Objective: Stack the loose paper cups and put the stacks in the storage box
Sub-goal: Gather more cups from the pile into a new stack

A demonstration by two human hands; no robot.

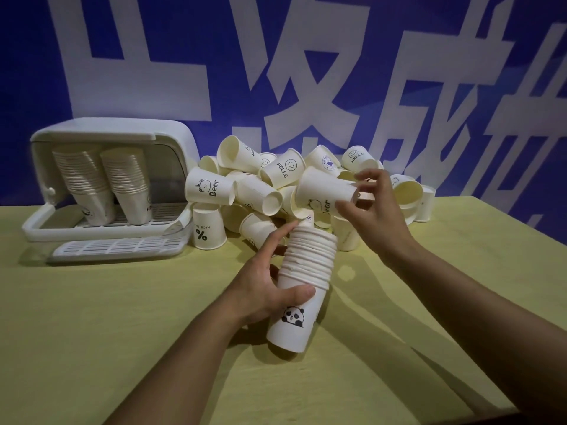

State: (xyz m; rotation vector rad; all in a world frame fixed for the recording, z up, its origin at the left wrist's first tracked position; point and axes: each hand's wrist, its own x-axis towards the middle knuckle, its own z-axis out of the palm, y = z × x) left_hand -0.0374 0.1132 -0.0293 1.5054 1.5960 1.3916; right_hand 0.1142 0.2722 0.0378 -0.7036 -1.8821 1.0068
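Lower centre of the frame: forearms reaching in over the yellow-green bench (92,332). Left hand (270,289) wrapped round a stack of paper cups (302,280), thumb across the front just above a panda print, fingers up the far side; stack tilted, open rims toward the pile, base toward the camera, lifted off the bench. Just above and right of it, right hand (368,204) pinching the base end of a single loose cup (325,191) marked "Bear", held on its side with its mouth angled down-left, near the top rim of the stack; whether touching it, could not be told. Behind both hands, centre of the frame, a heap of loose cups (276,179) lying every way, some upside down on the bench, some on their sides, printed with "HELLO", smiley faces, a percent sign. Left of the heap, touching or just beside it, the white storage box (116,130) with lid raised, two leaning stacks of cups (104,182) standing inside on a slatted tray. In front of the box, flat on the bench, a separate slatted white rack (119,248). Across the back, a blue wall (30,72) with large white characters.
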